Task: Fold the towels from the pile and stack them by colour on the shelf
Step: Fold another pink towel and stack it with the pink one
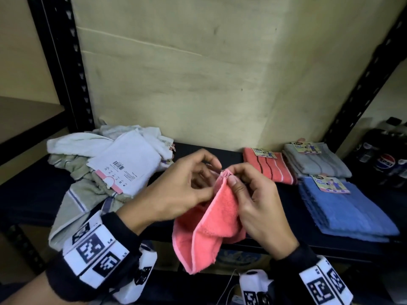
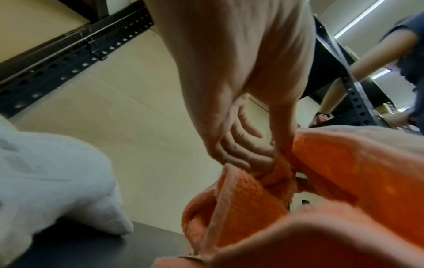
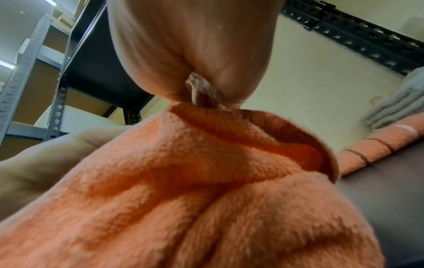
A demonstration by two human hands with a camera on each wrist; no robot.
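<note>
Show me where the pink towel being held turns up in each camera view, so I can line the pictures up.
Head: the pink towel hangs at lower centre, pinched by the left hand and right hand.
Left wrist: it fills the lower right, looking orange.
Right wrist: it fills the lower half.
Shared landmark: the cream wall behind the shelf, seen in all three views.
</note>
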